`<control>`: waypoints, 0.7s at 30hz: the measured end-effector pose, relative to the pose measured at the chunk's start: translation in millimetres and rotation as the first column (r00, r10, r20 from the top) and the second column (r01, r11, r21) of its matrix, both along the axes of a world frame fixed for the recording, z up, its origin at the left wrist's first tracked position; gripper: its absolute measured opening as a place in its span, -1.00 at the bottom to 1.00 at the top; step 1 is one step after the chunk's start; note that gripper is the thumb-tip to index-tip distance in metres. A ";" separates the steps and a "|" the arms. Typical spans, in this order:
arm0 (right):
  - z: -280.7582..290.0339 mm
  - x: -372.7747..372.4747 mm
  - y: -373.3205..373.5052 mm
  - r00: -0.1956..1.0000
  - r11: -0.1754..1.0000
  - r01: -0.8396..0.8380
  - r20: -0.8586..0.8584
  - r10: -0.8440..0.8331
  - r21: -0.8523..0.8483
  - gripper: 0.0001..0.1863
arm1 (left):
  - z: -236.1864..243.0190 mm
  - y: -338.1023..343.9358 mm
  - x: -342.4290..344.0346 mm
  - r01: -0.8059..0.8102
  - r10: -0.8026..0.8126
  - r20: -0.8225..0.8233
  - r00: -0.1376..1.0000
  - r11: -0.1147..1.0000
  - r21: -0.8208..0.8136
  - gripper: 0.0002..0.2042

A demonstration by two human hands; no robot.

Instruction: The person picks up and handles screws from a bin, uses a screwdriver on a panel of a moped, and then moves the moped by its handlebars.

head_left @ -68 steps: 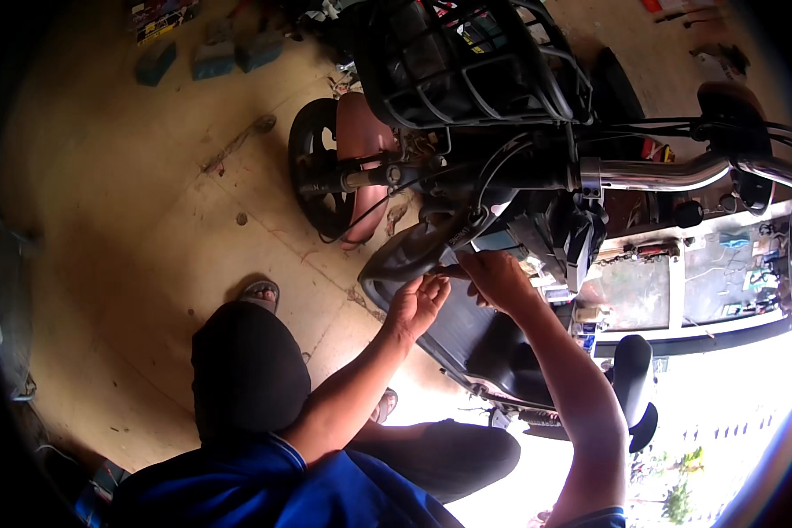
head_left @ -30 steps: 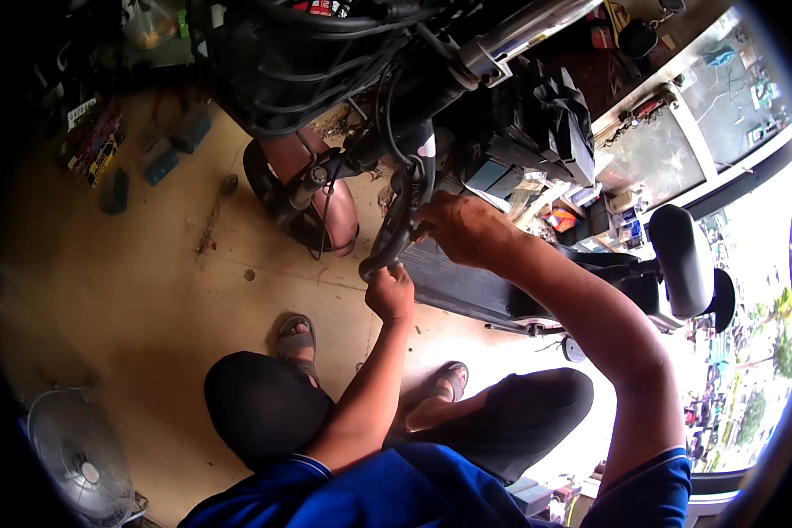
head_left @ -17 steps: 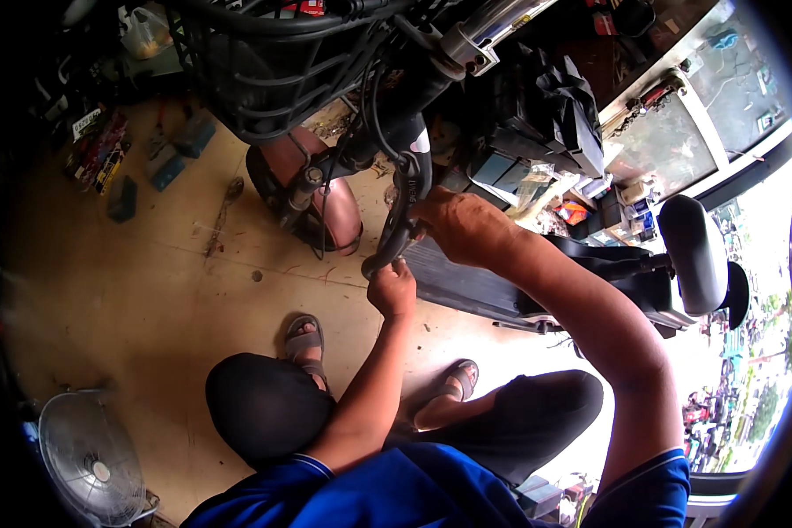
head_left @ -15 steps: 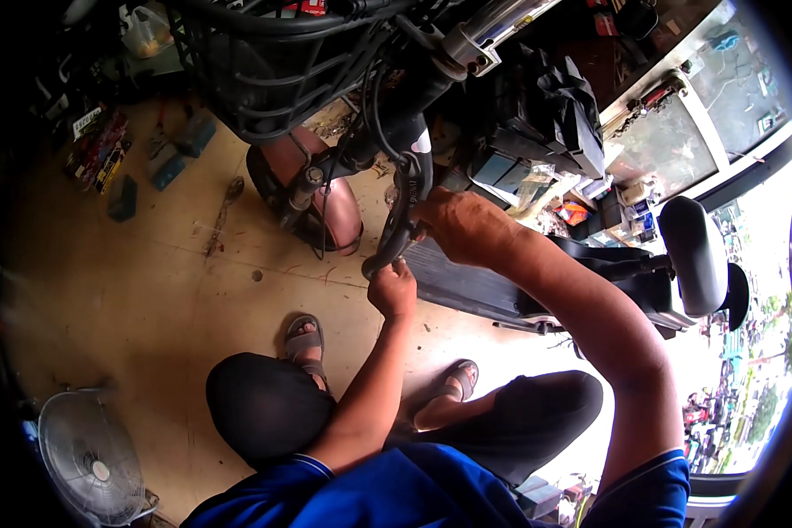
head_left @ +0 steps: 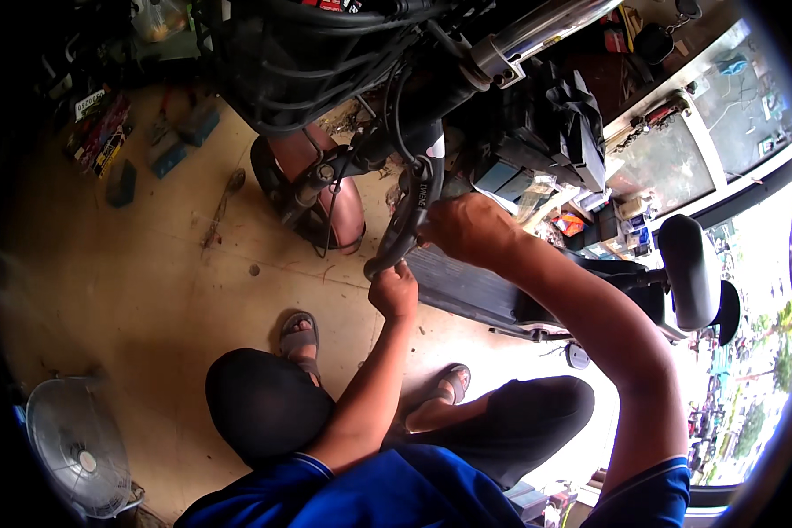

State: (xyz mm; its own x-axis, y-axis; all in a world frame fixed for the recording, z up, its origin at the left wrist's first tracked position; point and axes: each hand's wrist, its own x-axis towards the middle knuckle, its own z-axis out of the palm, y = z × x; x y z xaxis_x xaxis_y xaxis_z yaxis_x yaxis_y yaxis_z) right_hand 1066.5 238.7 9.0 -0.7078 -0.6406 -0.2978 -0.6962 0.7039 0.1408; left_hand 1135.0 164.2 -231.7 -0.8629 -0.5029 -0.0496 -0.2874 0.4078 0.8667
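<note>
Black and glossy, the curved panel (head_left: pixel 405 227) sits dead centre, straight out in front of the person, between the pinkish front fender (head_left: pixel 348 213) on the left and the ribbed footboard (head_left: pixel 466 286) on the right. Its long axis slants, bowed like a bracket: the upper end rises to the right toward the dark steering column, the lower tip points down and to the left, roughly toward the person's left knee (head_left: pixel 264 409).

And here are the hands, both right up against it! The left hand (head_left: pixel 394 291) has the bottom tip, coming from below, fingers curled into a fist and thumb up against the rim; that makes it the nearer of the two to the low end. The right hand (head_left: pixel 468 231) is higher, in from the right, knuckles up, fingers bent in at the panel's right-hand edge. What those fingertips pinch, if anything, cannot be told; they are tucked out of sight.

Moving outward, a thin black cable (head_left: pixel 394 123) loops beside the panel's top, the black basket (head_left: pixel 317 84) hangs beyond, and a chrome tube (head_left: pixel 550 33) runs off to the upper right. Far out on the lower left, a round fan (head_left: pixel 81 453) stands on the tan floor (head_left: pixel 176 299).
</note>
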 end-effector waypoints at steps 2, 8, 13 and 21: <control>9.8 2.6 -6.4 0.978 0.975 0.206 0.065 -0.201 -0.079 -0.77 | -2.1 -0.3 1.5 -0.019 0.019 -0.043 0.999 1.000 -0.015 -0.77; -2.8 0.2 -3.9 0.999 0.993 0.041 0.032 -0.037 -0.112 -0.71 | -5.1 -0.6 0.8 -0.006 0.006 -0.027 1.000 1.000 -0.026 -0.74; 14.3 8.7 -6.3 0.971 0.916 0.219 0.166 -0.172 -0.336 -0.75 | -4.0 -0.7 1.4 -0.030 0.029 -0.094 0.995 1.000 -0.006 -0.74; 27.7 13.5 -27.5 0.895 0.881 0.433 0.206 -0.395 -0.189 -0.80 | -8.0 1.9 1.4 -0.057 0.059 -0.123 0.991 0.998 0.019 -0.77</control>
